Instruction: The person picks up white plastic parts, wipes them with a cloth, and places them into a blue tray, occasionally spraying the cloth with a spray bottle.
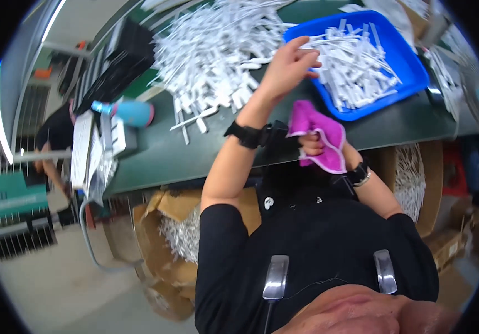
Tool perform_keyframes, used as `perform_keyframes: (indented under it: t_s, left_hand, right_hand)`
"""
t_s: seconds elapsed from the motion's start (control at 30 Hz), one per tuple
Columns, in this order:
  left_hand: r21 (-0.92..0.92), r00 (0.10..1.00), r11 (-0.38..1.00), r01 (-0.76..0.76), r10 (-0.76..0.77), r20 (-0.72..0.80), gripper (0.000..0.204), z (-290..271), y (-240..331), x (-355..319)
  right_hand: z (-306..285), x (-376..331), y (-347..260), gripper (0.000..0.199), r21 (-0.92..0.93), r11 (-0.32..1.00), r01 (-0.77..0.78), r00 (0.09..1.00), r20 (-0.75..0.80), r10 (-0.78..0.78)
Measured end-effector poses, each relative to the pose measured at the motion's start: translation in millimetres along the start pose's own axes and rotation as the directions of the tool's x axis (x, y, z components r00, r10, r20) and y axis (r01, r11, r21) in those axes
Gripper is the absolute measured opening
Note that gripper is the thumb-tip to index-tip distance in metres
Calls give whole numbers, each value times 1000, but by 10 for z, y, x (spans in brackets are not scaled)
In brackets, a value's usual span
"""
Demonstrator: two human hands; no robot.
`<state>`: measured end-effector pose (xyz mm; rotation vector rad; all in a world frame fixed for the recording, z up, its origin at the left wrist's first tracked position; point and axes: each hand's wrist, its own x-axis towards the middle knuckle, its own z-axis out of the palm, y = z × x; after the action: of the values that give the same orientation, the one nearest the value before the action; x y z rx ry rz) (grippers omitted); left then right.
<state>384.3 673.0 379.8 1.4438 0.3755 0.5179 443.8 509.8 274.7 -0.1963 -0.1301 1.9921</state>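
My left hand [289, 68] reaches over the near left rim of a blue tray [414, 83], its fingers apart and nothing visible between them. White strip-like pieces [356, 69] fill much of the tray; they look like short cables or plastic sticks, too blurred to name. Close in front of my body, my right hand [312, 146] is closed round a magenta cloth [328, 133] with a pale edge. Part of the cloth drapes over that hand. To the left of my left hand, a large heap of similar white pieces [211, 53] spreads across the green table [178, 161].
A light-blue spray bottle [133, 113] lies at the table's left, near white boxes [83, 147] and black trays [131, 42]. Cardboard boxes of white pieces stand below the table edge, one at the left [150, 239] and one at the right [431, 183]. Another person [55, 133] is far left.
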Motion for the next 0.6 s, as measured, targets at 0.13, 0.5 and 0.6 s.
perform_keyframes:
  t_s: [0.13,0.5,0.6]
  left_hand:
    - [254,964,958,-137,188,-190,40,-269,-99,-394]
    - [923,878,40,383,294,-377,17,-1416,-192,-1572]
    - [870,844,43,490,224,-487,21,-1305,-61,-1572]
  right_hand:
    - [49,31,1,38,10,1000,5,1000,-18,-5]
    - [115,78,-8,37,-90,996,6,1000,-2,-6]
    - [79,59,-46,35,-137,990,15,996,84,-4]
